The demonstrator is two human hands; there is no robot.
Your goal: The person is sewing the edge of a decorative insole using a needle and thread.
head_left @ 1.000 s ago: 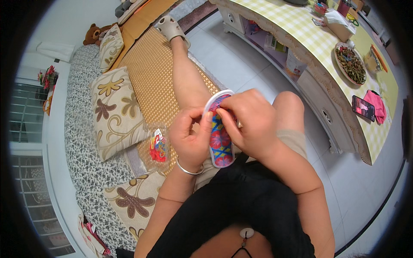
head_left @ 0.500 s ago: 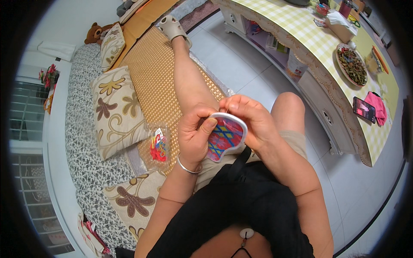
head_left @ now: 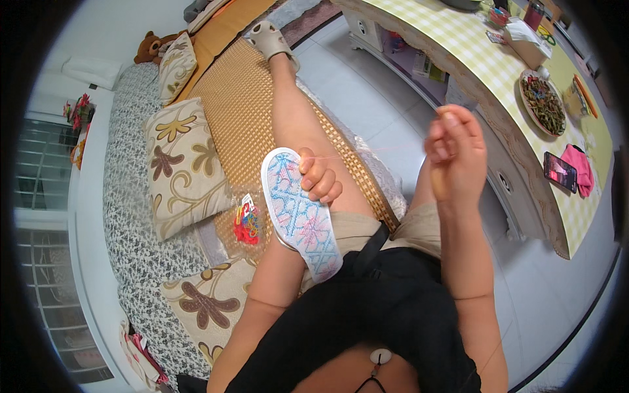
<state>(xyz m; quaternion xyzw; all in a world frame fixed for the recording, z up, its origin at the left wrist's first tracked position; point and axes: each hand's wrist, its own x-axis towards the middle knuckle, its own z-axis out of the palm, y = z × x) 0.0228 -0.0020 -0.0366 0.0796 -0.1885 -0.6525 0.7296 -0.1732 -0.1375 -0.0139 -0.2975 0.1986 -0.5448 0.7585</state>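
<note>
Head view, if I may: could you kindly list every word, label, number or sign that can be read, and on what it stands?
None can be read.
Label in clear packet: too small.
Phone screen: too small and blurred.
Shelf packages: too small.
Patterned insole in left hand: no lettering visible.

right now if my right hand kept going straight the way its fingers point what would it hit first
Your right hand would probably meet the white coffee table, at its front or at the yellow-checked tablecloth edge; depth is unclear.
</note>
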